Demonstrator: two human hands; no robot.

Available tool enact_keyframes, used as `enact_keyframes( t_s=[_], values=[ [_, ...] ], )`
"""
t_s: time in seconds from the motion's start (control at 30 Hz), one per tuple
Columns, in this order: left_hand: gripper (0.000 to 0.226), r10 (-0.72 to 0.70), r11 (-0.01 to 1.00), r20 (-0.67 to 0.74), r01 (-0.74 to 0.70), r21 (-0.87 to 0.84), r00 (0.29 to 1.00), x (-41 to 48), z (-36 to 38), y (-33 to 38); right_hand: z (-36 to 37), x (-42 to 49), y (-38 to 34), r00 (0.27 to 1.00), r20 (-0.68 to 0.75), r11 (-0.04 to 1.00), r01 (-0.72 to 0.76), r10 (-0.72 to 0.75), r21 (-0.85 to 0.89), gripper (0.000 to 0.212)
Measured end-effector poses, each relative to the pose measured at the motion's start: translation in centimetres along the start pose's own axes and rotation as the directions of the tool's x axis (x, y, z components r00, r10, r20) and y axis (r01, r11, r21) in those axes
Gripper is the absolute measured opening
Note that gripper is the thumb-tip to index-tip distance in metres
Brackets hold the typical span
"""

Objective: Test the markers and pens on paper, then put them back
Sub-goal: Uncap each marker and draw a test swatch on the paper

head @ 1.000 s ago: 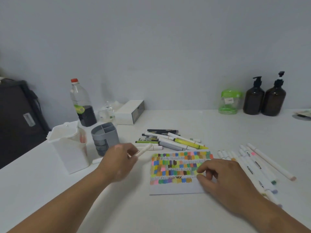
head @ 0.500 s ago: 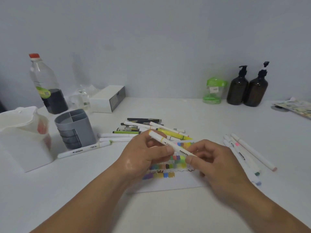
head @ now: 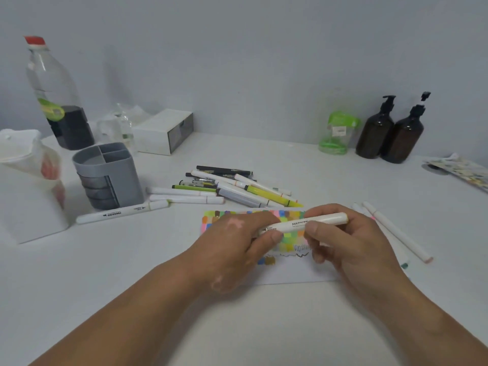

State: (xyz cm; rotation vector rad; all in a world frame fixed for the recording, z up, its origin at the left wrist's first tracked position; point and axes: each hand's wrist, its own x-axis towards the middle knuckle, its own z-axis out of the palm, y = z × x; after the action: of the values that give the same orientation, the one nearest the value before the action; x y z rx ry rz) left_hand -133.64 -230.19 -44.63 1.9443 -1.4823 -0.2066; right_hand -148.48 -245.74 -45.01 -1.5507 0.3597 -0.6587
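Note:
Both hands hold one white marker point(head: 324, 220) level above the paper point(head: 295, 272). My left hand point(head: 237, 244) grips its left end and my right hand point(head: 343, 241) grips the middle and right part. The paper is covered in small coloured swatches and lies partly hidden under my hands. A pile of pens and markers point(head: 232, 188) lies behind the paper. A single white marker point(head: 121, 211) rests in front of the grey pen holder point(head: 108, 175), which is empty. More white markers point(head: 396, 231) lie to the right of the paper.
A white box point(head: 23, 202) stands at the far left. Behind are a plastic bottle point(head: 55, 96), a white tissue box point(head: 163, 130), a green jar point(head: 338, 133) and two brown pump bottles point(head: 390, 133). A patterned pouch point(head: 462, 167) lies at the right edge.
My left hand brought a white marker from the left over to the paper, and my right hand took hold of it too. The marker has turned from slanted to nearly level. The view shifted left.

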Motion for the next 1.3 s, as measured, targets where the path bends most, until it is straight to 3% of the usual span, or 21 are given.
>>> enact_keyframes(
  t_s=[0.2,0.27,0.4,0.47,0.57,0.63,0.73,0.9,1.3],
  values=[
    [0.04,0.059,0.998,0.03,-0.059,-0.003,0.998,0.1,0.3,0.5,1.3,-0.6,0.3,0.986,0.147,0.991,-0.092,0.078,0.096,0.018],
    [0.04,0.063,0.998,0.015,-0.063,-0.024,0.998,0.1,0.5,0.3,1.5,-0.6,0.4,0.991,0.112,0.993,-0.088,0.079,0.08,0.011],
    [0.053,-0.039,0.996,0.019,0.037,0.084,0.999,0.1,0.6,-0.8,0.8,-0.1,0.5,0.987,-0.105,0.981,-0.103,0.121,0.161,0.007],
    [0.057,-0.053,0.99,0.045,0.046,0.133,0.998,0.1,0.7,-1.3,0.8,-0.2,0.4,0.984,-0.094,0.977,-0.133,0.15,0.169,0.01],
    [0.061,-0.052,0.982,0.099,0.033,0.184,0.994,0.3,1.0,-1.5,1.4,-0.5,0.5,0.982,-0.021,0.979,-0.188,0.19,0.074,0.016],
    [0.062,-0.057,0.98,0.115,0.034,0.198,0.992,0.4,0.9,-1.6,1.4,-0.6,0.6,0.987,-0.018,0.98,-0.16,0.159,-0.12,0.005],
    [0.064,-0.072,0.978,0.157,0.039,0.205,0.985,0.4,0.7,-1.6,1.0,-0.7,0.9,0.99,-0.035,0.931,-0.141,0.137,-0.336,0.018],
    [0.065,-0.09,0.974,0.166,0.052,0.22,0.982,0.4,0.7,-1.8,1.2,-0.8,0.8,0.989,-0.03,0.887,-0.142,0.143,-0.439,0.017],
    [0.065,-0.098,0.973,0.17,0.059,0.225,0.98,0.6,0.9,-2.0,1.3,-0.9,0.4,0.985,0.02,0.851,-0.136,0.169,-0.508,0.018]
  ],
)
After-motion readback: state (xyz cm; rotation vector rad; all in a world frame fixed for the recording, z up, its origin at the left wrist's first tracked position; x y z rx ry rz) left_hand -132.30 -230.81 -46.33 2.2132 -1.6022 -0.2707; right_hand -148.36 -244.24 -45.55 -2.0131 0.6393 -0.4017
